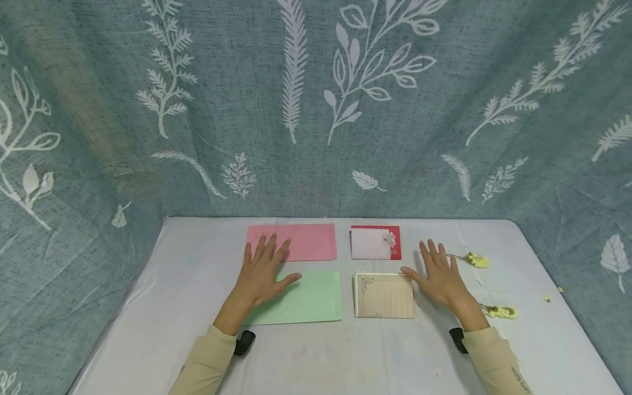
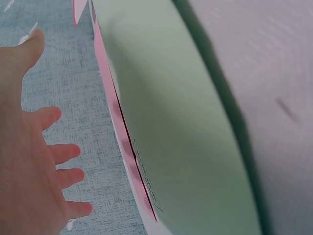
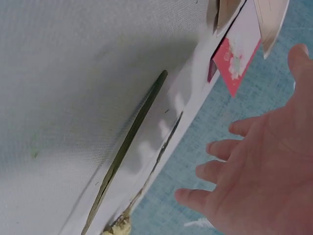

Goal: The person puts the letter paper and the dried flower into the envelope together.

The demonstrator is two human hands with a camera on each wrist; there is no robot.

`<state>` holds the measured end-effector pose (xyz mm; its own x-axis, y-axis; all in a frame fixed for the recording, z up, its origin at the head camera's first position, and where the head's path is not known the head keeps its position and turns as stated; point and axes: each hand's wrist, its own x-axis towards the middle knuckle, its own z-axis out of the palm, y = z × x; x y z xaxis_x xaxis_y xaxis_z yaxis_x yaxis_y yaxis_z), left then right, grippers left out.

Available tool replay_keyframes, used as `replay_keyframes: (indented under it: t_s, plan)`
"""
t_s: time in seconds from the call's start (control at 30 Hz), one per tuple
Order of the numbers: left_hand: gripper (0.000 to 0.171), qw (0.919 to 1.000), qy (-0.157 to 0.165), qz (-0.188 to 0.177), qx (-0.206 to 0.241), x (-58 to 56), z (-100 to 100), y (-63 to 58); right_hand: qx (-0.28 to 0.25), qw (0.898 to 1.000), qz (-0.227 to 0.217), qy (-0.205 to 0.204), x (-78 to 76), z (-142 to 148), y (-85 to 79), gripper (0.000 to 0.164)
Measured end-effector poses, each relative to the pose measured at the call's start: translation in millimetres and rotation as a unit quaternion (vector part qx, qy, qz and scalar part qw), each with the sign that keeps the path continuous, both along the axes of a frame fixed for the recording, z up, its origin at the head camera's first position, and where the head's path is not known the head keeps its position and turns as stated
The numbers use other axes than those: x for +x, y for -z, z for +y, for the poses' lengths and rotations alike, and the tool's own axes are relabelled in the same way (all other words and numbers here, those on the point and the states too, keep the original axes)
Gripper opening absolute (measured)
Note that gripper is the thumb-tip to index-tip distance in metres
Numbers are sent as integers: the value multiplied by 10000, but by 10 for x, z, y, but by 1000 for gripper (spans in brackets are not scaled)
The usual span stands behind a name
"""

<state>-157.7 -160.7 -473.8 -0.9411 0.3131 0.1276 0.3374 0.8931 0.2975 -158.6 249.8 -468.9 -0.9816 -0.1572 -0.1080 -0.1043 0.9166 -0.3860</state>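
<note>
My left hand (image 1: 261,277), fingers spread, is over the left part of a pink envelope (image 1: 313,242) and a green envelope (image 1: 311,302). In the left wrist view that hand (image 2: 29,171) holds nothing, and a gap separates it from the green envelope (image 2: 166,112). My right hand (image 1: 441,282) is also spread and bare; its thumb tip overlaps the corner of a tan lined card (image 1: 385,299). Behind that card lies a red-edged white card (image 1: 367,244) with a floral print. Yellow flowers lie beyond my right fingers, one stem (image 3: 129,144) large in the right wrist view.
One dried yellow flower (image 1: 477,260) lies at the back right, another flower (image 1: 501,312) beside my right wrist. Small yellow bits (image 1: 546,299) are scattered near the right edge. A white cloth (image 1: 316,362) covers the table; a patterned teal curtain (image 1: 247,109) hangs behind and at both sides.
</note>
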Motion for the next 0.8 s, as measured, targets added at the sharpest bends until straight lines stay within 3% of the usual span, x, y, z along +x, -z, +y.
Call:
replay_keyframes:
  t_s: [0.27, 0.57, 0.7, 0.8]
  plan:
    - [83, 10000, 44, -67, -42, 16, -1, 14, 19, 10000, 40, -18, -6, -21, 12, 93]
    - [83, 9998, 174, 102, 7, 66, 58, -33, -115, 9994, 294, -126, 11, -43, -27, 92]
    - [83, 9994, 319, 124, 87, 100, 81, -65, -354, 9959, 806, -221, 26, -104, -88, 81]
    - [83, 9985, 486, 150, 222, 124, 102, -77, -791, 9844, 1551, -256, 33, -172, -129, 64]
